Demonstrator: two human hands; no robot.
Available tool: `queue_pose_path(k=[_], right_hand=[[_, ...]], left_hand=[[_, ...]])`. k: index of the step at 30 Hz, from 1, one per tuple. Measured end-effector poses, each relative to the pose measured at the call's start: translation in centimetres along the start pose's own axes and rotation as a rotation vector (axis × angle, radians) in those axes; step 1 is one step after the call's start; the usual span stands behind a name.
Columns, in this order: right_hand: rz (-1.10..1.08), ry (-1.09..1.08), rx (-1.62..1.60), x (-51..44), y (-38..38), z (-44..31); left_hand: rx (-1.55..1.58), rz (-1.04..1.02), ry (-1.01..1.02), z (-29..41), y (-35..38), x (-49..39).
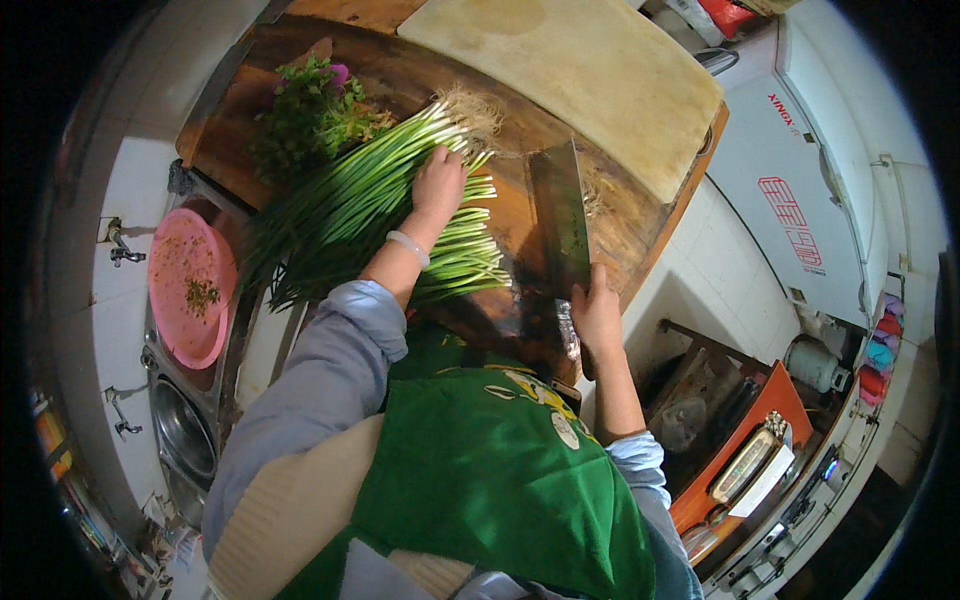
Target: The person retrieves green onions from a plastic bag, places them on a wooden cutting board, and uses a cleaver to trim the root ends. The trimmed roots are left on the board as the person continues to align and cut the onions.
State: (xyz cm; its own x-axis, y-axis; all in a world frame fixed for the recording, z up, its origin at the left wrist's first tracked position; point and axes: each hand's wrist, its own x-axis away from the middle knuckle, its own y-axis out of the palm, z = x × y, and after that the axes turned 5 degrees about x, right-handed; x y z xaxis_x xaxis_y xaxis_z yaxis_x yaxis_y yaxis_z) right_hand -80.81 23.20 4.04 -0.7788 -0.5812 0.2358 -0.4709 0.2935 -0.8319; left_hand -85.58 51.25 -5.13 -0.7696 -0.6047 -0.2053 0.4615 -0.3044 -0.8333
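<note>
A large pile of spring onions (375, 180) lies on the brown wooden table, white ends to the right; those at the back still carry their roots (476, 116), while the nearer ones show bare ends. On the white stems near the roots rests my left hand (441, 180), fingers curled over several stalks. My right hand (598, 304) is closed on the handle of a broad cleaver (561, 217), its blade pointing away from me, to the right of the onions. Loose root trimmings (592, 196) lie just beyond the blade.
A bunch of leafy herbs (300, 124) lies at the back left. A large pale cutting board (585, 67) covers the table's far right. Left of the table, a pink basin (187, 289) with plant scraps stands in the metal sink (182, 427). A white chest freezer (795, 180) stands at the right.
</note>
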Motion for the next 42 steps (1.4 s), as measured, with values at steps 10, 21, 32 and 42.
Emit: queue_pose_path(k=[10,21,32,42], right_hand=[[-0.034,0.005,-0.011,0.8,-0.2,-0.9],[-0.062,0.01,-0.001,0.7,0.1,-0.4],[-0.112,-0.158,0.3,-0.2,-1.6,0.2],[-0.246,-0.28,0.533,-2.3,-4.2,-0.4]], left_hand=[[0.047,-0.067,-0.155,0.9,0.9,-2.4],[-0.045,-0.176,-0.129,1.2,0.8,-0.8],[0.1,-0.165,0.019,2.0,1.7,1.4],[0.268,-0.116,-0.107,2.4,1.6,1.5]])
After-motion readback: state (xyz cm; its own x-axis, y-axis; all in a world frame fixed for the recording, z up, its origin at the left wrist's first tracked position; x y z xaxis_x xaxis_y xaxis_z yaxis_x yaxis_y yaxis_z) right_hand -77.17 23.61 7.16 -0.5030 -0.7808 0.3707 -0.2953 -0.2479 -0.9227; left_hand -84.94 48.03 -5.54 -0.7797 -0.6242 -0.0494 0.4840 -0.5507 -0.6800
